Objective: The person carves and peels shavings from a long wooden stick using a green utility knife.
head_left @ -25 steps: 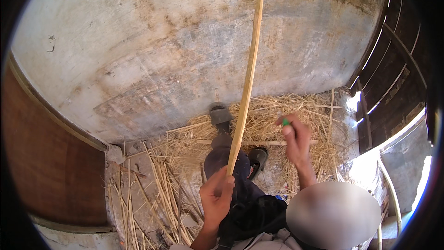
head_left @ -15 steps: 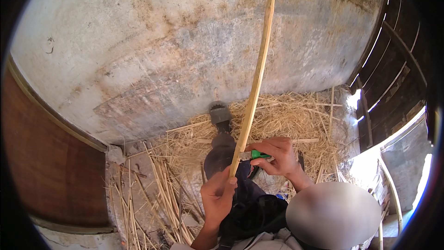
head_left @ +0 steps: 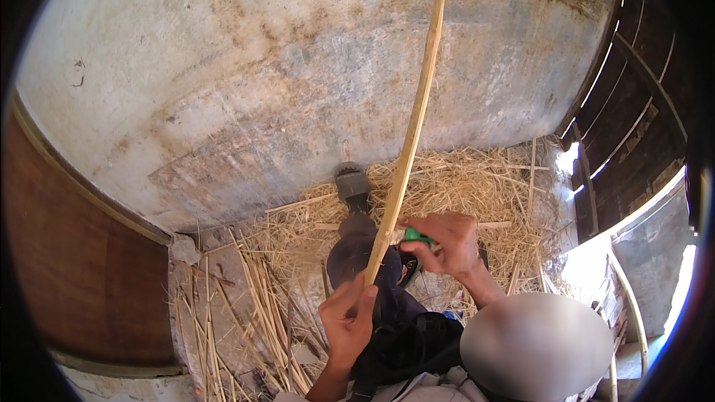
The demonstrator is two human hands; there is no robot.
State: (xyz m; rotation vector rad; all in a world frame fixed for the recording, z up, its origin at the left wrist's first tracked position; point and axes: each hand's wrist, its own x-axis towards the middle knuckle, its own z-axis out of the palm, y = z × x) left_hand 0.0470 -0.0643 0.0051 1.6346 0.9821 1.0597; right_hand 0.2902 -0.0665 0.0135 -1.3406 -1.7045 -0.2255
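A long, pale bamboo strip (head_left: 415,123) rises from my lap past the top of the view, its lower end tilted towards me. My left hand (head_left: 348,320) pinches that lower end between thumb and fingers. To the right of the strip, my right hand (head_left: 449,242) is closed round a small green-handled knife (head_left: 417,236). Fingers cover much of the handle, and its blade is hard to make out beside the strip. My dark-trousered leg (head_left: 350,257) lies beneath, its shoe (head_left: 351,180) near the wall.
A stained plaster wall (head_left: 298,89) stands ahead. Straw-like shavings (head_left: 469,186) cover the floor at its foot. Several thin strips (head_left: 261,305) lie at the left, near a brown panel (head_left: 82,253). Dark slatted boards (head_left: 633,119) stand at the right. A blurred oval hides the lower right.
My right hand has moved slightly farther from me along the strip with the green-handled knife. My left hand has shifted a little to the left and still grips the strip's lower end.
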